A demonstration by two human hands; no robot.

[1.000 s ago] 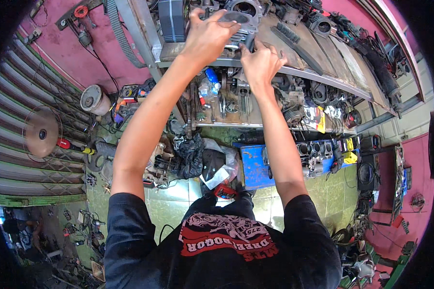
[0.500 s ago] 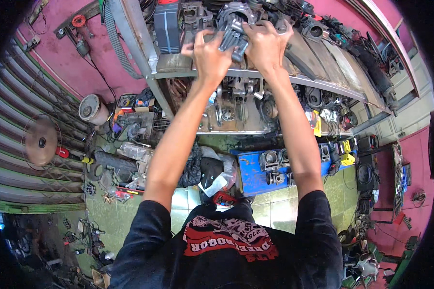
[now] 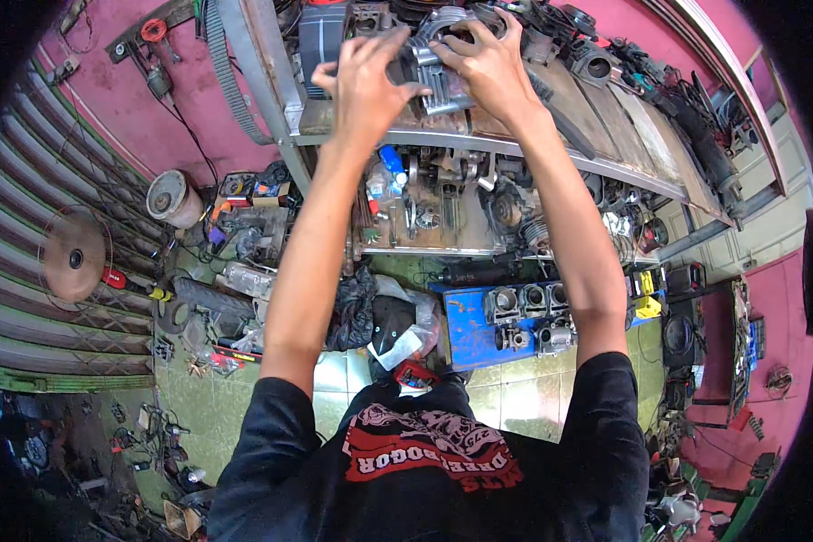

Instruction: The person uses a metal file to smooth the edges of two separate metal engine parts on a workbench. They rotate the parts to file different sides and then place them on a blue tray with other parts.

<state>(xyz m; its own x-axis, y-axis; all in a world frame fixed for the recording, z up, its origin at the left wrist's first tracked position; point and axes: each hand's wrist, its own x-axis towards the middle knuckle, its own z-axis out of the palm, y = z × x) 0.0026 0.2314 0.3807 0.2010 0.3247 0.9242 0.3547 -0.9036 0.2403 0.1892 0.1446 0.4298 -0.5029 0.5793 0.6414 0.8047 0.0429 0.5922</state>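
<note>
A grey finned metal engine cylinder (image 3: 443,93) is at the front of the upper shelf (image 3: 328,117), between my two hands. My right hand (image 3: 492,72) grips its right side and top with bent fingers. At its left, my left hand (image 3: 366,86) has its fingers apart and the thumb stretched toward the fins. The left fingertips are smeared by motion, and whether the thumb touches the metal is unclear. Just left of that hand stands a dark grey box-like block (image 3: 323,45). Other metal engine parts lie behind the cylinder, partly hidden by my hands.
A lower shelf (image 3: 397,239) carries several metal parts and a blue spray can (image 3: 391,161). Below right, engine cylinders stand on a blue table (image 3: 470,334). A metal post (image 3: 260,68) rises left of the shelf. A fan (image 3: 75,259) stands far left by the shutter.
The engine cylinder has turned, its fins now facing me more fully. My left hand has shifted left and spread away from it; my right hand stays on it.
</note>
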